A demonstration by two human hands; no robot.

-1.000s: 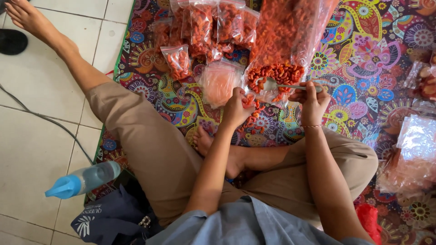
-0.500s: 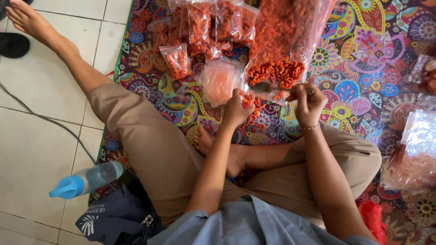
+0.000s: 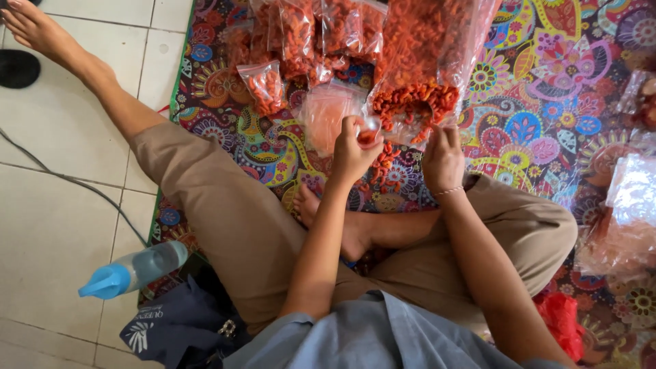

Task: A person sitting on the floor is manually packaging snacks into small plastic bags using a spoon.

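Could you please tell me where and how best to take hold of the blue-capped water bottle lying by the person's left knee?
Grip the water bottle around its clear middle, from above: it lies on its side, barrel exposed, cap tapering.

Orange-red curled snacks (image 3: 417,102) are glowing in clear bags at twelve o'clock. The mat (image 3: 540,102) is swirling with paisley in purple, blue, yellow and red. Tan trousers (image 3: 225,212) are contrasting with a blue-capped bottle (image 3: 133,270) at eight o'clock.

Glossy clear plastic bags (image 3: 437,41), matt cloth mat (image 3: 540,102).
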